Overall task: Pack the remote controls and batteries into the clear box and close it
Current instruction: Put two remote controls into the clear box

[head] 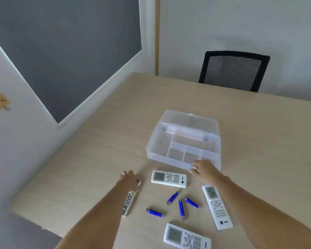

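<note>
Right now my right hand [204,170] pinches the near rim of the open clear box [183,141]. My left hand [130,179] lies curled over one remote [128,203]; I cannot tell its grip. Batteries [172,205] and three other remotes [169,178] lie between my arms.

A pale wood-grain table [101,141] fills the room's corner, its left edge running along the wall. Toward the middle sits a clear plastic box [183,141] with its lid tipped back and its divided compartments bare. Just in front of it lies a white remote [168,178], lengthwise across the table. To the right, another white remote [217,206] lies angled toward the near edge, and a third [187,239] rests closest to that edge. A fourth remote [128,203] lies on the left, partly hidden under a forearm. Between the remotes, four blue batteries [172,197] [191,202] [181,209] [154,212] lie scattered, pointing in different directions.
</note>
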Action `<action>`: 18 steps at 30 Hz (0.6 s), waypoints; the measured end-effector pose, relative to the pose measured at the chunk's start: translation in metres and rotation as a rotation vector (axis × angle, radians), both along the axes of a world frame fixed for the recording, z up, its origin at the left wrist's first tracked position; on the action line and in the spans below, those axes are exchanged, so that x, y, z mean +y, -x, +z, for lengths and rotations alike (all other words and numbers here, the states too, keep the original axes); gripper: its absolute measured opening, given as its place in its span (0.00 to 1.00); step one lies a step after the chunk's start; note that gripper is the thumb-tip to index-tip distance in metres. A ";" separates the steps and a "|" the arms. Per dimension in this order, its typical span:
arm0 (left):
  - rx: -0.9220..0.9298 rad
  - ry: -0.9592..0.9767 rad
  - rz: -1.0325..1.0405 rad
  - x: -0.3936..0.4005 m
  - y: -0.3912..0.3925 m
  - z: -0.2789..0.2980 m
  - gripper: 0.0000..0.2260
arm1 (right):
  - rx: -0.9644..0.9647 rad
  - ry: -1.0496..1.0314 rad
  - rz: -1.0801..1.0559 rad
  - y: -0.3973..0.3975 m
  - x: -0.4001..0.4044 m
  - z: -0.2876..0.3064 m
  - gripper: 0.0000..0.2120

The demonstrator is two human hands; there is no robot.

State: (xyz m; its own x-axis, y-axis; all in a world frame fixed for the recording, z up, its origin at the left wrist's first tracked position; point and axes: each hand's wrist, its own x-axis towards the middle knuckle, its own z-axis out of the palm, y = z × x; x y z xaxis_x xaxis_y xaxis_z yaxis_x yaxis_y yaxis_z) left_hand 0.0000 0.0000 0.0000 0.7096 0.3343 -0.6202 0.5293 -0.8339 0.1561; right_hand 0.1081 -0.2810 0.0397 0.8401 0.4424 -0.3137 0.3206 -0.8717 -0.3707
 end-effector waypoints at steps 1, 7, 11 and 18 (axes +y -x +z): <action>0.075 -0.024 0.008 0.001 0.009 -0.009 0.36 | 0.036 -0.015 0.014 0.003 0.004 -0.009 0.07; -0.002 -0.051 0.061 0.004 0.031 -0.045 0.31 | 0.099 0.090 0.092 0.015 0.043 -0.049 0.23; -0.217 0.275 0.258 0.017 0.021 -0.037 0.28 | 0.100 0.207 0.186 0.014 0.065 -0.071 0.27; -0.612 0.609 0.220 0.019 -0.055 0.026 0.43 | -0.104 0.315 0.356 0.003 0.072 -0.085 0.19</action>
